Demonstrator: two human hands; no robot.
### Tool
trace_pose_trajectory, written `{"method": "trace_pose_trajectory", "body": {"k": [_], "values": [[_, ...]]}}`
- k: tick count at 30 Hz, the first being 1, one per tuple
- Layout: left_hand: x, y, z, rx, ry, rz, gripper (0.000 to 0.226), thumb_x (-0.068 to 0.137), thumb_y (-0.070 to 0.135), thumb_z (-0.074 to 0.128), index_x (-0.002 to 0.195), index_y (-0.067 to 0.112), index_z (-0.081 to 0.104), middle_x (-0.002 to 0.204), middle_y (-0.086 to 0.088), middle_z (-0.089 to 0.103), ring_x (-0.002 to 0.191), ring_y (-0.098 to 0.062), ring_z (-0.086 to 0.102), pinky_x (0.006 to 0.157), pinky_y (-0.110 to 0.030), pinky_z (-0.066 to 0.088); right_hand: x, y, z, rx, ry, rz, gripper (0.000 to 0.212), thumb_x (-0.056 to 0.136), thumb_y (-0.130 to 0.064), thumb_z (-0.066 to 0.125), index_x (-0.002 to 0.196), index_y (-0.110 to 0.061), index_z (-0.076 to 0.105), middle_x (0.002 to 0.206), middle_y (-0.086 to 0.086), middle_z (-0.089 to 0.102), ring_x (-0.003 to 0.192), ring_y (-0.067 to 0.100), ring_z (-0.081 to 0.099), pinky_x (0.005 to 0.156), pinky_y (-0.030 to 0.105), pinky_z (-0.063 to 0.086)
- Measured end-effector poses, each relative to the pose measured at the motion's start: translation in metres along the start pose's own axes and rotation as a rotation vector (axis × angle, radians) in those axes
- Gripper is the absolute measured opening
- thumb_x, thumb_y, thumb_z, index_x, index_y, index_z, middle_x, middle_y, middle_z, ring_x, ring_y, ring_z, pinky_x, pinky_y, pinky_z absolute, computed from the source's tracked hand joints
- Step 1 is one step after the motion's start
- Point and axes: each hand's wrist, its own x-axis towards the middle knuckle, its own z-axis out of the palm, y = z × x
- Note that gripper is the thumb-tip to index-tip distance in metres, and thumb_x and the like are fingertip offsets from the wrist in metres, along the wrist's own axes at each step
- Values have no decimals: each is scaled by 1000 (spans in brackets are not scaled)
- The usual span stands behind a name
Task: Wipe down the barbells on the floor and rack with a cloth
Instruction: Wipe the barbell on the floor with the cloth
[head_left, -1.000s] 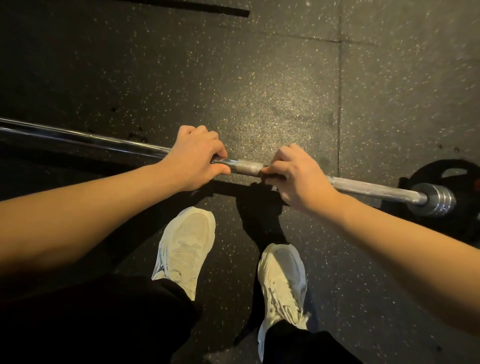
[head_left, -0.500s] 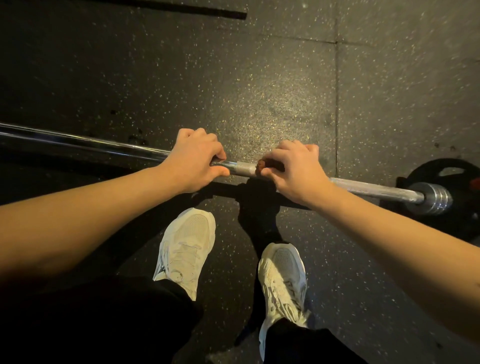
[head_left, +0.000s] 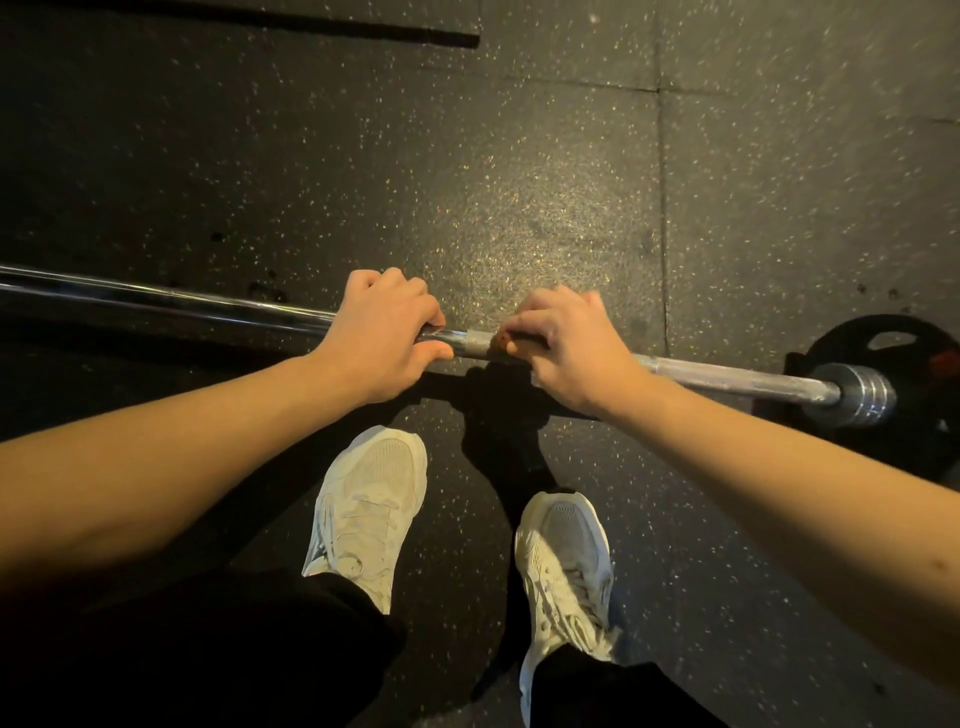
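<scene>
left hand (head_left: 384, 338) grips barbell (head_left: 727, 376) | right hand (head_left: 566, 348) too (brownish cloth (head_left: 500, 340) beneath)

Both bare forearms reach forward and down, converging. Left hand (head_left: 382, 338): overhand, fingers curled round the barbell (head_left: 478, 340), thumb tucked under. Right hand (head_left: 563, 343): just beside the left, not touching, fingers curled over the bar, pinching a brownish cloth (head_left: 500, 340) against it.

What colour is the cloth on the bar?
Reddish-brown cloth, just a bit showing under the right hand; head view.
</scene>
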Motion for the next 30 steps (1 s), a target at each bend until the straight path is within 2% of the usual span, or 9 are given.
{"method": "trace_pose_trajectory", "body": {"k": [2, 5, 11, 17, 21, 24, 27, 30], "values": [[0, 2, 1, -4, -4, 1, 33, 95, 53, 62, 114, 28, 68, 100, 12, 50, 108, -19, 50, 102, -43, 32, 5, 2, 4, -15, 7, 33, 23, 97, -24, 66, 117, -23, 76, 109, -4, 65, 107, 21, 53, 87, 36, 26], [2, 4, -1, 17, 10, 9, 33, 95, 53, 61, 114, 27, 68, 105, 7, 59, 108, -20, 50, 100, -42, 32, 33, -4, 12, 1, -34, 125, 24, 97, -24, 61, 117, -24, 75, 112, -2, 65, 113, 25, 55, 95, 41, 33], [0, 0, -1, 25, 5, 6, 34, 95, 54, 61, 116, 28, 68, 107, 7, 60, 109, -19, 51, 102, -43, 31, 2, 11, -1, 36, -53, -29, 22, 95, -20, 68, 115, -20, 76, 110, -3, 66, 107, 23, 54, 90, 38, 29], [2, 2, -2, 18, -6, 2, 35, 96, 54, 60, 117, 27, 67, 110, 6, 60, 111, -20, 50, 104, -43, 31, 28, -2, 8, 35, -35, 37, 22, 94, -19, 66, 113, -21, 77, 108, -1, 67, 110, 27, 56, 94, 43, 33], [2, 0, -2, 28, -13, 5, 34, 96, 54, 59, 117, 29, 67, 109, 7, 60, 111, -19, 50, 105, -44, 32, 12, -1, 6, 3, -60, -118, 21, 89, -22, 69, 108, -24, 78, 106, -4, 66, 102, 23, 55, 85, 40, 32], [0, -1, -1, 12, 0, 8, 34, 95, 54, 60, 116, 27, 68, 108, 7, 60, 109, -19, 51, 104, -44, 32, -1, 17, 1, -5, -6, -102, 20, 90, -21, 73, 109, -22, 78, 104, -5, 66, 102, 23, 55, 84, 38, 29], [2, 1, -2, 23, -3, 15, 35, 96, 54, 59, 116, 26, 67, 109, 5, 60, 110, -20, 51, 103, -44, 32, 10, 4, 12, -3, 77, -42, 18, 88, -20, 73, 105, -21, 79, 101, -3, 67, 100, 25, 55, 82, 37, 26], [4, 1, -5, 33, -5, 5, 35, 96, 55, 59, 117, 27, 67, 110, 6, 60, 111, -20, 50, 104, -44, 32, 12, -7, 18, -49, 84, -120, 17, 86, -18, 73, 101, -22, 79, 99, -4, 65, 96, 23, 53, 79, 36, 25]]}}
